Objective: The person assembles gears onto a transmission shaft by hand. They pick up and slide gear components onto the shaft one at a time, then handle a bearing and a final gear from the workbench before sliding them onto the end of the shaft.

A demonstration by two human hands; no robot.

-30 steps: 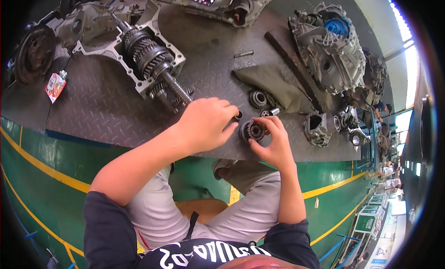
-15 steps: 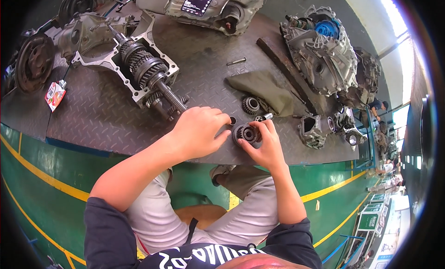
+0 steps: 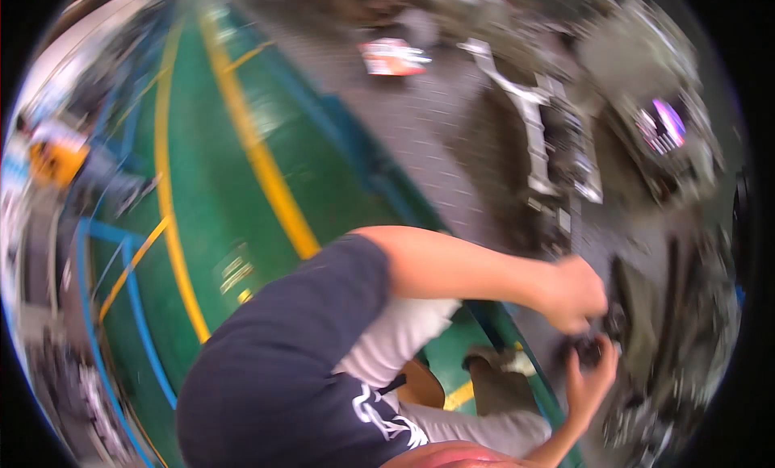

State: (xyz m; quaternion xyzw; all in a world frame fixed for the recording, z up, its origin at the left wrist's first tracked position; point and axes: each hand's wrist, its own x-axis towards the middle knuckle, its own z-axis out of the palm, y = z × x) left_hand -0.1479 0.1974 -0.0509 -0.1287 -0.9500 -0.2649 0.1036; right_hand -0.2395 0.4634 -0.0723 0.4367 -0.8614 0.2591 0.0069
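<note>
Bright, even light with soft shadows; heavy motion blur smears the whole view (worst toward the right). Fisheye bending curves the floor lines (image 3: 165, 145), and a black rim frames the picture.

Auto repair or training workshop, going by the kit. Steel tread-plate bench (image 3: 420, 137) carries gearbox parts: a geared shaft assy (image 3: 565, 157) and big cast housings (image 3: 662, 129), all blurred w/ camera motion. Green painted floor (image 3: 218, 177) w/ yellow (image 3: 266, 173) and blue lane lines (image 3: 133, 307) reads as a shop floor.
</note>
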